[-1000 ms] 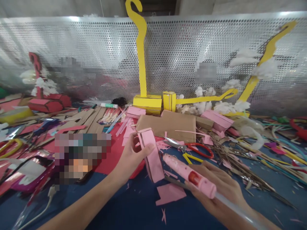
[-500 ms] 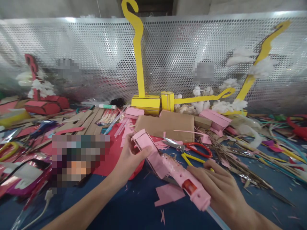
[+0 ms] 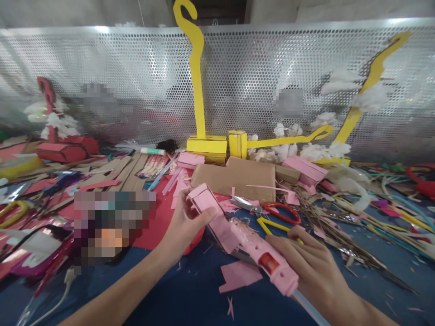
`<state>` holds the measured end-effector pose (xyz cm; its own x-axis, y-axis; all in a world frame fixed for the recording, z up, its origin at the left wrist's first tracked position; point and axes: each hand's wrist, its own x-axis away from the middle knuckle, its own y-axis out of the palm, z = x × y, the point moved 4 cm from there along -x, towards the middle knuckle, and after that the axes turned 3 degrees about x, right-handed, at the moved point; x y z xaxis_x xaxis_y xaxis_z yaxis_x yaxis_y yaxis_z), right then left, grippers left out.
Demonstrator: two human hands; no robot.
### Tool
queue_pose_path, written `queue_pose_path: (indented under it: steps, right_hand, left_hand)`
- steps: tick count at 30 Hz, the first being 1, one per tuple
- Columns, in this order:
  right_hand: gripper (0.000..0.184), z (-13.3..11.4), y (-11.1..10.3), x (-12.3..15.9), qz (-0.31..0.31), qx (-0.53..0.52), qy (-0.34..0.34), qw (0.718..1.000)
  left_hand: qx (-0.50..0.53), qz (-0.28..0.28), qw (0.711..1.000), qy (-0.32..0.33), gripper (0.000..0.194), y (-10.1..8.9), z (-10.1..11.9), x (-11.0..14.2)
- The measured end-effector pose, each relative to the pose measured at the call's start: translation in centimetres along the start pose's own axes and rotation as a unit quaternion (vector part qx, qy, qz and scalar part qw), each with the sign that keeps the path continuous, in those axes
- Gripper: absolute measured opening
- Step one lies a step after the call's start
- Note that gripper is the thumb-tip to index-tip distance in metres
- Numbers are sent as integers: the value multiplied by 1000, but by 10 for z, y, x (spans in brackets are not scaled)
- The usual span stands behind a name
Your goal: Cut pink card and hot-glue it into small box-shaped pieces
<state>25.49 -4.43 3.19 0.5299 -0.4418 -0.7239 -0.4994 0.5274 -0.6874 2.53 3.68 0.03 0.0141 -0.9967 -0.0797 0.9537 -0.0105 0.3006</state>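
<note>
My left hand (image 3: 186,222) grips a pink paper-covered cardboard box (image 3: 210,213), thumb on its top face, fingers behind its far side. My right hand (image 3: 312,262) is wrapped around a pink hot glue gun (image 3: 265,258), which points up and left. A clear glue stick (image 3: 311,308) sticks out of its rear end. The gun's front end is at the near end of the box; whether the nozzle touches it I cannot tell. Below them on the blue table lies a pink paper scrap (image 3: 239,275). Red-handled scissors (image 3: 278,212) and a yellow-handled tool (image 3: 268,224) lie just beyond.
A brown cardboard sheet (image 3: 238,179) lies behind the box. Yellow hook-shaped figures (image 3: 195,81) stand against a perforated metal panel (image 3: 136,81). Red paper (image 3: 152,231) is on the left, with cardboard strips (image 3: 115,174). Twigs and wire pieces (image 3: 360,244) cover the right side.
</note>
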Motion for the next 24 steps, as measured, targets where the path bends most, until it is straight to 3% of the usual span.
queue_pose_path:
  steps: [24]
  right_hand:
    - [15,0,-2,1,13,1,-1,1000]
  left_hand:
    - [-1,-26,999,-19,58,6,0,3]
